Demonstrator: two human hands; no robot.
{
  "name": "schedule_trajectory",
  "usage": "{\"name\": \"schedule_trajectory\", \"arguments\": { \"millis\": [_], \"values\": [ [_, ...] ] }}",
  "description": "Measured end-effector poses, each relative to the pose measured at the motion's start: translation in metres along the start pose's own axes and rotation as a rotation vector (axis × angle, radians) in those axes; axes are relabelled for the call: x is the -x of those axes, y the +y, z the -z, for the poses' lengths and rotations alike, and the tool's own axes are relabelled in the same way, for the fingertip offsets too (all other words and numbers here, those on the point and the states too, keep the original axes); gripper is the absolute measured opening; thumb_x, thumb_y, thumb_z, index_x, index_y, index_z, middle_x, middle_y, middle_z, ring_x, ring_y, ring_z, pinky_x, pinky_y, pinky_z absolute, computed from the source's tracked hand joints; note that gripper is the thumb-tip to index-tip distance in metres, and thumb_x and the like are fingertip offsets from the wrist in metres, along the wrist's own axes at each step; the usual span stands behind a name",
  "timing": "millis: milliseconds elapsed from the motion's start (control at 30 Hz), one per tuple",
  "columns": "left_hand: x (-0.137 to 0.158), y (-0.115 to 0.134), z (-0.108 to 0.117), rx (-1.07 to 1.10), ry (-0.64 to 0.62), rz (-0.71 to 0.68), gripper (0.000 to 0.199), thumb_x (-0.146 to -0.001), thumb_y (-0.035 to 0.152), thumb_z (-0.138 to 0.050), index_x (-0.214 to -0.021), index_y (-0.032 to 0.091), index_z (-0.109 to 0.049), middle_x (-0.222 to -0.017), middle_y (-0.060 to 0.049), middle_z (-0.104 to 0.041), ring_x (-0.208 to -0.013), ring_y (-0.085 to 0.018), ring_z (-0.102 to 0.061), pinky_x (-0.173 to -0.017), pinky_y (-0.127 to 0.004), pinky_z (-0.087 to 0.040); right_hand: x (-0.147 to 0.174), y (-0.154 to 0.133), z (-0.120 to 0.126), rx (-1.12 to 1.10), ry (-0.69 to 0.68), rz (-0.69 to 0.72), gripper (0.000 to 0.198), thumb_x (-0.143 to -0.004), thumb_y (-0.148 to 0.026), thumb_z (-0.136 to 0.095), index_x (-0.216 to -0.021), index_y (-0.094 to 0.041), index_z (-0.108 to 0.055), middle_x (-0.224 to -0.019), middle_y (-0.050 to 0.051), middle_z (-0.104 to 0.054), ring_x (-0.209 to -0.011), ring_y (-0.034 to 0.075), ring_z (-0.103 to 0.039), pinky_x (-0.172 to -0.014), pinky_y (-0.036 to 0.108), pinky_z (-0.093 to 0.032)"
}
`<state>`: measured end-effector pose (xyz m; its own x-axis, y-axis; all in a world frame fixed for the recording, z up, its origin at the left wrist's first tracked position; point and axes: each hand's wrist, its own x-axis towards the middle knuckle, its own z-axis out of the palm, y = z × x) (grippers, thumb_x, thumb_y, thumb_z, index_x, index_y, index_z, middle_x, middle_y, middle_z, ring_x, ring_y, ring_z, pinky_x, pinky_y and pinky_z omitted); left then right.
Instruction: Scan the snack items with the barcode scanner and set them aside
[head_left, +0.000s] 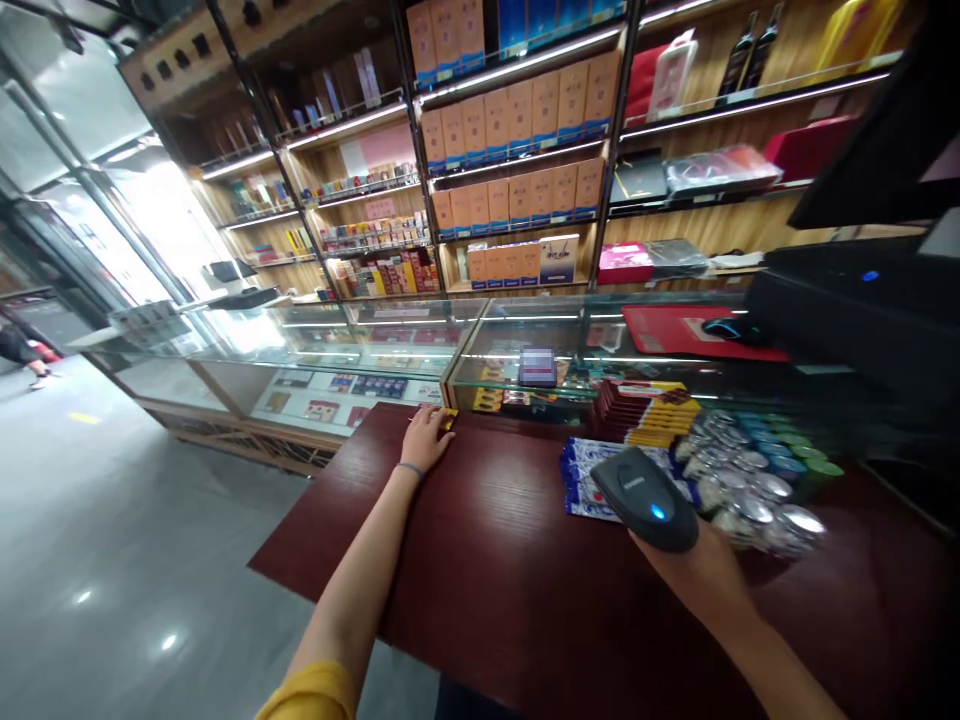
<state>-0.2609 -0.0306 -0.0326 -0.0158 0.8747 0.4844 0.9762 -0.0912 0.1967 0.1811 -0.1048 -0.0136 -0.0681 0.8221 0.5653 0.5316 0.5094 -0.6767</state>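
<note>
My right hand (705, 565) is wrapped round a black barcode scanner (637, 495) with a lit blue light; most of the fingers are hidden beneath it. Below the scanner's head lie blue-and-white packets (589, 480). At the table's far left edge, my left hand (425, 437) has its fingers over a small yellow packet (449, 419), which is mostly covered. Just beyond the scanner is a stack of brown-and-yellow packets (645, 410). Several cans with silver lids (754, 490) stand to the right of it.
The dark red wooden table (487, 560) meets a glass display counter (375, 335). On the counter are a small screen device (538, 367), a red mat (690, 335) and a mouse (724, 328). Black equipment (862, 300) crowds the right side. Shelves of boxes (517, 120) line the wall behind.
</note>
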Motion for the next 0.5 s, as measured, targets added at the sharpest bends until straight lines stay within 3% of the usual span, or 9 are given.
{"name": "schedule_trajectory", "arguments": {
  "millis": [133, 267, 367, 500],
  "values": [
    [-0.006, -0.011, -0.009, -0.063, -0.046, 0.169, 0.068, -0.084, 0.057, -0.067, -0.140, 0.021, -0.056, -0.151, -0.020, -0.045, -0.144, -0.039, -0.036, -0.115, -0.058, -0.033, 0.001, 0.004, -0.005, 0.074, -0.004, 0.126, 0.013, -0.077, -0.039, -0.069, -0.073, -0.027, -0.066, -0.067, 0.005, -0.071, -0.062, 0.028, -0.071, -0.069, 0.040, -0.060],
    [-0.009, -0.013, -0.014, -0.089, -0.186, 0.229, 0.082, -0.084, 0.070, -0.058, -0.150, 0.023, -0.046, -0.160, -0.021, -0.034, -0.149, -0.044, -0.024, -0.116, -0.065, -0.023, 0.000, 0.009, -0.006, 0.094, -0.039, 0.188, 0.008, -0.077, -0.035, -0.069, -0.075, -0.027, -0.066, -0.064, 0.003, -0.070, -0.053, 0.024, -0.067, -0.067, 0.039, -0.061],
    [-0.009, -0.013, -0.014, -0.108, -0.220, 0.221, 0.078, -0.085, 0.071, -0.055, -0.147, 0.024, -0.051, -0.156, -0.021, -0.040, -0.146, -0.044, -0.031, -0.115, -0.062, -0.026, 0.000, 0.010, -0.005, 0.110, -0.046, 0.213, 0.007, -0.077, -0.032, -0.068, -0.075, -0.027, -0.066, -0.065, 0.003, -0.070, -0.053, 0.023, -0.067, -0.069, 0.038, -0.061],
    [-0.008, -0.009, -0.012, -0.159, -0.166, 0.193, 0.065, -0.087, 0.066, -0.058, -0.138, 0.027, -0.060, -0.146, -0.017, -0.053, -0.137, -0.038, -0.044, -0.111, -0.055, -0.035, -0.001, 0.008, -0.005, 0.129, -0.033, 0.241, 0.010, -0.077, -0.032, -0.068, -0.069, -0.027, -0.064, -0.060, 0.001, -0.068, -0.052, 0.022, -0.066, -0.070, 0.038, -0.062]
  ]
}}
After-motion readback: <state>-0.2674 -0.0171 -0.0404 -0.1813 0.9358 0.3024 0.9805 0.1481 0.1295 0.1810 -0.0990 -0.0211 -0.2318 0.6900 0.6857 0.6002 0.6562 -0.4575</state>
